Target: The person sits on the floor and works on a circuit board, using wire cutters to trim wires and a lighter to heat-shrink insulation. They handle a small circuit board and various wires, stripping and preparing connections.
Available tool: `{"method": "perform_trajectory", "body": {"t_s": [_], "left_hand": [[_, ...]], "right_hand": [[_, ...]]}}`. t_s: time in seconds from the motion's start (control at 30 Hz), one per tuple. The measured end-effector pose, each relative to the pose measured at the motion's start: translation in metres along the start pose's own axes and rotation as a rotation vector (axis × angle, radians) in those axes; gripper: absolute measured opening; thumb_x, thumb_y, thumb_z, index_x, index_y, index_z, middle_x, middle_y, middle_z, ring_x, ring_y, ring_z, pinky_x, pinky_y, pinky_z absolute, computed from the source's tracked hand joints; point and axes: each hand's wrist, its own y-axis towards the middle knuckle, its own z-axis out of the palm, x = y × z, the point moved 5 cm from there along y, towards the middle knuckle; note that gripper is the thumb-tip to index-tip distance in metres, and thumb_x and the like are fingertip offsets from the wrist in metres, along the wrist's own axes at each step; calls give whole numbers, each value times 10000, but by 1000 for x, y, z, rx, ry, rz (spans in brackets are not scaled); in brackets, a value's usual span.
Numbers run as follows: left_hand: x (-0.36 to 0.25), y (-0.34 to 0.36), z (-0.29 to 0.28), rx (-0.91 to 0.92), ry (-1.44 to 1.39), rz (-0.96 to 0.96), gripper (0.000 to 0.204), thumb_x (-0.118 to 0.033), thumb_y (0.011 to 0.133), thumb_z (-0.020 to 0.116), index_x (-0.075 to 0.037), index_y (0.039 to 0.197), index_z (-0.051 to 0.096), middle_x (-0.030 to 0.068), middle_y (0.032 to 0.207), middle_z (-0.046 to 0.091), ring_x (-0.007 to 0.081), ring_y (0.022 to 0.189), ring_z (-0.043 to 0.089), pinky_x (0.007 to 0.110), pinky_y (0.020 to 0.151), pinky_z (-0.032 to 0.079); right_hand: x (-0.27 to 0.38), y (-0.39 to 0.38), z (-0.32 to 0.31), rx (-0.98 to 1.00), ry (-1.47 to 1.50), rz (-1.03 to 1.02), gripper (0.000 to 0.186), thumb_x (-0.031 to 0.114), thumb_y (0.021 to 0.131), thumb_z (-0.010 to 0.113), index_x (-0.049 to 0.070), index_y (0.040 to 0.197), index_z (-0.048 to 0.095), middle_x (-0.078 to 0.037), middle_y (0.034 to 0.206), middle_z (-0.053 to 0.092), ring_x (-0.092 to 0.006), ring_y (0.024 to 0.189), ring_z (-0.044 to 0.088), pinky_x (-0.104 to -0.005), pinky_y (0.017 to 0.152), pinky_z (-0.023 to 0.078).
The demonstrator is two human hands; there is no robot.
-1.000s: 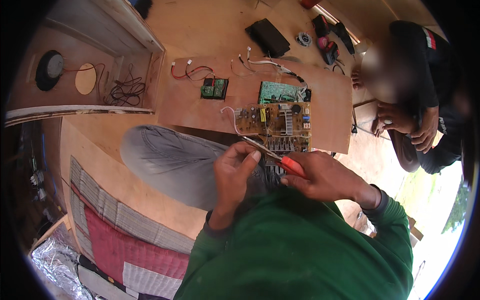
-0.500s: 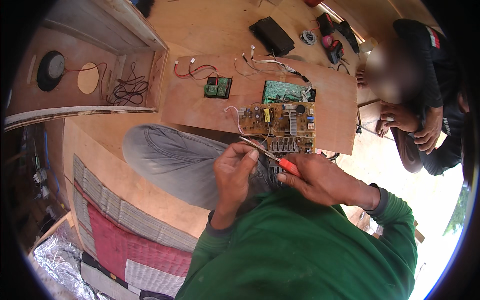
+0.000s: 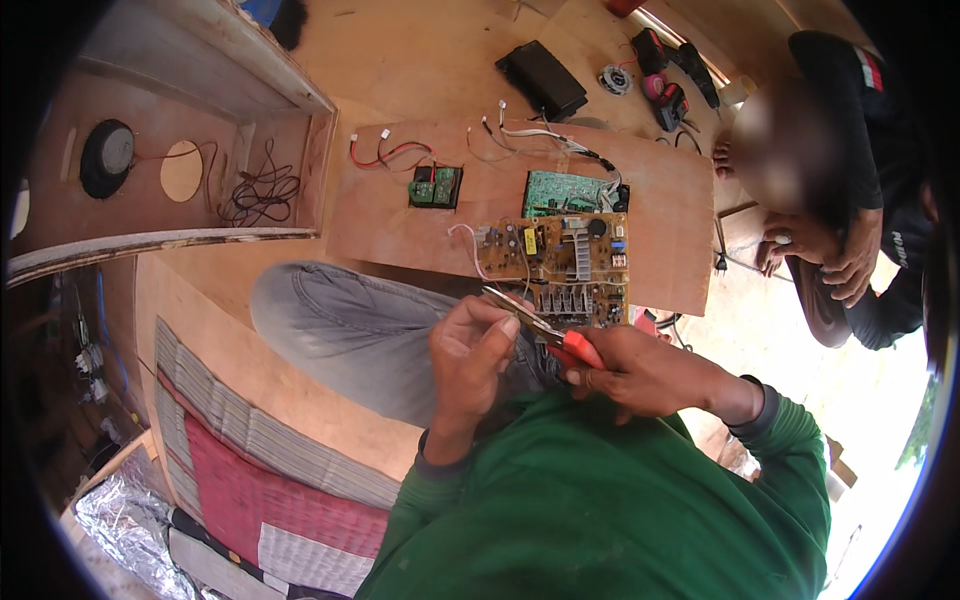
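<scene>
My right hand (image 3: pixel 650 375) grips red-handled pliers (image 3: pixel 577 347), their metal part pointing up and left. My left hand (image 3: pixel 470 355) is closed, thumb and fingertips pinched at the tool's tip on something I cannot make out. Just beyond both hands, a brown circuit board (image 3: pixel 553 250) with heatsinks, capacitors and a white wire lies over a plywood panel (image 3: pixel 668 225). On that panel are a green board (image 3: pixel 550 188) with a bundle of wires and a small green module (image 3: pixel 432 185) with red and white leads. My grey-trousered leg (image 3: pixel 330 320) lies left of my hands.
An open wooden box (image 3: pixel 120 225) with a round speaker (image 3: pixel 107 160) stands at left. A co-worker (image 3: pixel 860 150) crouches at right, hands clasped. Beyond the panel lie a black case (image 3: pixel 540 78) and cordless tools (image 3: pixel 670 105). A quilted mat (image 3: pixel 225 475) is at lower left.
My hands and the pliers have shifted slightly down in the picture, along with much of the scene. The fingers of my right hand have moved lower on the red handles.
</scene>
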Motion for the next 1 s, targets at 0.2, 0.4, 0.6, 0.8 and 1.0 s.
{"method": "perform_trajectory", "body": {"t_s": [0.2,0.4,0.6,0.8,1.0], "left_hand": [[-1,0,0,16,-40,4,94,-46,952,690,-19,954,600,221,1172,707,51,636,518,179,529,403],[0,-1,-4,55,-110,4,48,-41,994,648,2,1011,635,237,1227,688,79,706,589,209,582,455],[4,-1,-17,-60,-172,-48,98,-75,975,654,-17,1044,616,205,1204,692,130,787,623,256,601,523],[-1,2,-14,-49,-156,-21,100,-64,979,638,-16,1066,627,170,1137,687,104,729,555,240,622,468],[2,7,-5,-35,-132,-44,109,-76,982,661,5,1053,645,120,1035,677,50,652,431,209,578,339]], "right_hand": [[-19,9,3,127,232,-216,371,64,999,546,8,1363,581,-137,1183,706,-234,1146,702,-377,898,574],[-11,-4,3,178,537,-20,557,-12,990,502,-71,1542,450,-219,1424,619,-303,1327,645,-380,984,645],[-17,-38,-21,275,669,-13,619,-65,940,520,-135,1547,423,-265,1463,592,-367,1288,669,-422,872,696],[-59,-96,-73,-35,663,-169,646,-91,807,592,-224,1433,500,-391,1286,651,-504,1111,730,-451,604,709],[-135,-135,-91,-314,626,4,558,-45,767,621,-185,1307,634,-322,1182,721,-411,969,784,-401,529,682]]}}
